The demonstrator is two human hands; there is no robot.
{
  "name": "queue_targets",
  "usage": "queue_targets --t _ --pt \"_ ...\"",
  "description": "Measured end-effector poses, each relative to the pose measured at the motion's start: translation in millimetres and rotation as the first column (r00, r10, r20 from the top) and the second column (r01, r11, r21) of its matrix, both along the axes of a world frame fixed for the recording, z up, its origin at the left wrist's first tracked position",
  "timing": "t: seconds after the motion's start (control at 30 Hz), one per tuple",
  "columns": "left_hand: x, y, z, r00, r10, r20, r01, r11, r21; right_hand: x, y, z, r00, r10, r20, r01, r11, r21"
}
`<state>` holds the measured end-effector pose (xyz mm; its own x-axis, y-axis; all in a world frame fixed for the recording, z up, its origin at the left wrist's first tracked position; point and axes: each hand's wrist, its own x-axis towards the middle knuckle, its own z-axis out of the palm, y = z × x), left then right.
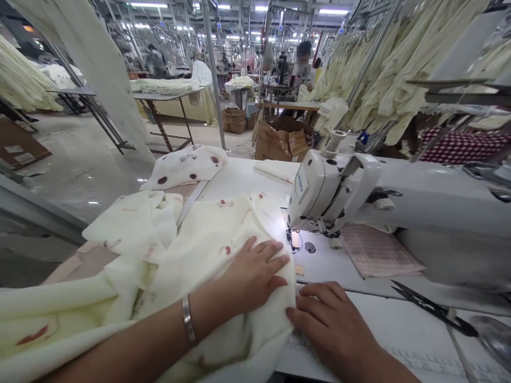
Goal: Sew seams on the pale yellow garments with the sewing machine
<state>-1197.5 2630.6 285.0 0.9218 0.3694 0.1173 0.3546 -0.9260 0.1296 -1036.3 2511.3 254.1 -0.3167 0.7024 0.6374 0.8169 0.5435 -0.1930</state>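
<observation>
A cream fabric piece [199, 250] with small red printed motifs lies on the sewing table, its right edge beside the needle area of a white sewing machine [319, 186]. My left hand [255, 271] rests flat on this fabric, fingers spread, just in front of the presser foot [294, 239]. At the fabric's near right edge is my right hand [331, 319], with bent fingers closed at the edge; its thumb is hidden. The machine's lamp lights the cloth by the needle.
Black thread snips [435, 308] lie on the right, near a pink checked cloth [379, 250]. White dotted fabric [187, 167] sits at the table's back left. Cardboard boxes [279, 139], hanging cream garments [383, 80] and a person [302, 69] are beyond.
</observation>
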Motion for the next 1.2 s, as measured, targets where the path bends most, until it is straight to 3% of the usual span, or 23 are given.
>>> queue_targets --t 0.2,0.4,0.5,0.57,0.7,1.0,1.2 --pt "13.7 28.3 2.7 0.999 -0.032 -0.005 0.032 0.999 0.016 12.2 16.4 -2.9 0.999 -0.015 0.038 0.016 1.0 -0.009" --pt "16.7 33.4 0.4 0.998 -0.065 -0.006 0.065 0.998 0.003 11.8 18.6 -1.7 0.999 -0.042 0.007 0.043 0.999 -0.017" --pt "15.0 36.6 0.7 0.997 -0.077 0.023 0.078 0.997 -0.01 13.0 15.8 2.4 0.997 -0.075 0.017 0.074 0.996 0.053" --pt "13.4 39.5 1.7 0.989 -0.139 0.055 0.141 0.989 -0.034 14.4 13.2 2.5 0.998 -0.064 0.025 0.062 0.995 0.077" --pt "12.0 44.6 3.5 0.958 -0.274 0.084 0.281 0.957 -0.08 16.3 10.5 -5.0 0.999 0.009 0.053 -0.007 1.0 -0.025" --pt "25.9 71.3 3.2 0.955 -0.273 0.113 0.278 0.96 -0.038 26.5 39.8 2.6 0.989 -0.04 0.139 0.04 0.999 0.004" --pt "41.1 100.0 7.0 0.969 -0.206 0.136 0.208 0.978 0.001 38.0 62.6 -7.1 0.966 -0.164 0.2 0.164 0.986 0.017"
